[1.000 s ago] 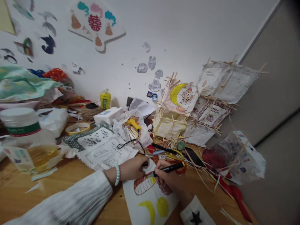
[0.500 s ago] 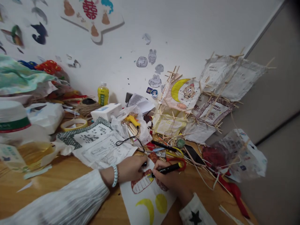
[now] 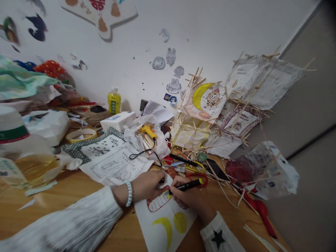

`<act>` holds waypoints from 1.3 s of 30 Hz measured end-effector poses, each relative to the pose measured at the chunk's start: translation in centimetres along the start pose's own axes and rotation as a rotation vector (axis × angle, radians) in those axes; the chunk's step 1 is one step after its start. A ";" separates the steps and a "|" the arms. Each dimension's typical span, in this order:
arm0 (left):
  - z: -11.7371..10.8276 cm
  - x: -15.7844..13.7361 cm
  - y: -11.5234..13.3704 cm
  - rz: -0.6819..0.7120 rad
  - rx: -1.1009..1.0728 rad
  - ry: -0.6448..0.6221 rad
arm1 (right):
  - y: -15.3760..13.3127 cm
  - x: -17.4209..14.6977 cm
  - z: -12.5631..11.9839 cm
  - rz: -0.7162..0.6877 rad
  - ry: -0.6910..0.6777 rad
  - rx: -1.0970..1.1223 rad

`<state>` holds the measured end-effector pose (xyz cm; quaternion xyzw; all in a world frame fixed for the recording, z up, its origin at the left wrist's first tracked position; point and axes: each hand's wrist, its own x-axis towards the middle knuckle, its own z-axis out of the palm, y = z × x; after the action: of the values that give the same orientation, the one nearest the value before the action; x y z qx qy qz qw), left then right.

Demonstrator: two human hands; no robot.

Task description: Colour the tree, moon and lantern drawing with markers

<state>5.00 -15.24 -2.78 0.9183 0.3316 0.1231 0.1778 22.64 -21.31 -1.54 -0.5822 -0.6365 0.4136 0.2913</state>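
Note:
My right hand is closed around a black marker with a yellow end, its tip down on a sheet of drawing paper. The sheet carries a yellow crescent moon, a yellow disc and a brown-red striped drawing with a small yellow patch by the tip. My left hand rests on the paper's upper left, fingers curled round a small black marker cap, of which only an end shows. Part of the drawing lies hidden under both hands.
Red-and-yellow scissors, another black marker and a phone lie beyond the paper. Stick-framed paper panels stand at the back right. Left are drawn sheets, a tape roll and a large clear jar.
The view has shifted slightly, so the wall and back items sit higher. My right hand and marker have moved a little up and left on the striped drawing; my left hand stays nearly in place.

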 end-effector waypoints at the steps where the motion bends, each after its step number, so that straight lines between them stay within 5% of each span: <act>1: 0.0 0.0 0.0 0.001 0.000 -0.002 | 0.0 0.0 0.0 -0.014 0.001 -0.005; 39: -0.1 0.1 -0.1 0.014 0.018 -0.027 | 0.1 0.0 -0.2 0.034 -0.011 0.056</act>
<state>4.97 -15.10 -2.69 0.9238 0.3236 0.1089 0.1733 22.84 -21.26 -1.52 -0.5821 -0.6165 0.4393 0.2968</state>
